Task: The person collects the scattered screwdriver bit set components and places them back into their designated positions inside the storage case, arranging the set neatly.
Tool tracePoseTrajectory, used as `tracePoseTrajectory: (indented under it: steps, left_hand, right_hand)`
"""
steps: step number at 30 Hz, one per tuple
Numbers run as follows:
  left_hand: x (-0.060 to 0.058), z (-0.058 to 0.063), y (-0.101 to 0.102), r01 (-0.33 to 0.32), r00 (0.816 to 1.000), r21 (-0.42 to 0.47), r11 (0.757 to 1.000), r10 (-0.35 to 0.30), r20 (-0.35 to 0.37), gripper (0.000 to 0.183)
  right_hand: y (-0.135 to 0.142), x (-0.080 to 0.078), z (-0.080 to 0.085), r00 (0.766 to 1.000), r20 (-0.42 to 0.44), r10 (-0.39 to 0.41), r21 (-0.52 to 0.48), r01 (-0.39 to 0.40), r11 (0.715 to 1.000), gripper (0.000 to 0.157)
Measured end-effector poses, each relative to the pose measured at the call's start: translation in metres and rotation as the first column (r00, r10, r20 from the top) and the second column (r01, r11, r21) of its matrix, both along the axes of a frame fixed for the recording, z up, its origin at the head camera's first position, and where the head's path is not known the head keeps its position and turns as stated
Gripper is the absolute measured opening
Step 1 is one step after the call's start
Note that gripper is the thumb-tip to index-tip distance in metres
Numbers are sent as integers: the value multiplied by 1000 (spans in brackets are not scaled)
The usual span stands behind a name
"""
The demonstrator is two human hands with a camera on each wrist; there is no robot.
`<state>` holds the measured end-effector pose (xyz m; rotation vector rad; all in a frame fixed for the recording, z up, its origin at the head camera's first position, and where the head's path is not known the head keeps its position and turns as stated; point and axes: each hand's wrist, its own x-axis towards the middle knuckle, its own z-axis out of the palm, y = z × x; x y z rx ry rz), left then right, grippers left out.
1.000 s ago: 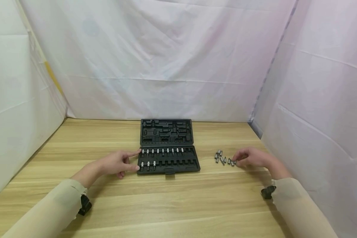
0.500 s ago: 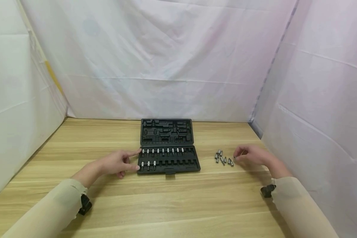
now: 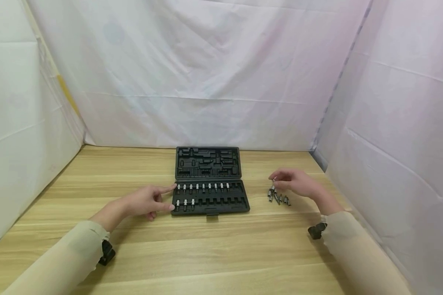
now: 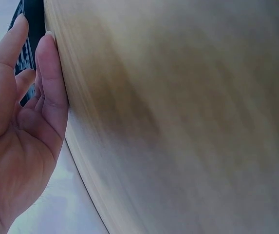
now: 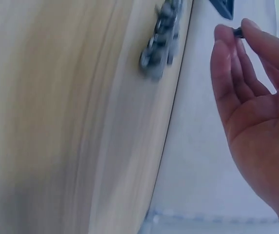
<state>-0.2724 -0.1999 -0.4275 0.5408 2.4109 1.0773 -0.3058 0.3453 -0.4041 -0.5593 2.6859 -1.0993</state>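
An open black socket case lies on the table, its lower tray holding two rows of silver bit sockets. The back row is mostly filled; in the front row only the three leftmost slots hold sockets. My left hand touches the tray's left edge with outstretched index finger and thumb. My right hand is raised over the loose bit sockets to the right of the case. Between its thumb and fingertips it pinches one small bit socket, largely hidden by the fingers.
The case's lid stands at the back with moulded recesses. A light wood table bears everything. White cloth walls enclose its back and both sides.
My right hand has lifted a bit socket from the right end of the loose group and moved left and away from me with it. My left hand has stayed at the case.
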Motion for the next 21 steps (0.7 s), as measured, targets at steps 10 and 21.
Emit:
tracePoseTrajectory:
  steps: [10,21]
  left_hand:
    - [0,1,1,-7,1000,-10,1000,7,-1,92]
    - [1,2,2,5,1000,-4,1000,-5,-7,90]
  right_hand:
    - [-44,-12,0,997,71,16,-130,-7,991,42]
    - [-85,-27,-8,1000,10,6,-51,-6,999,34]
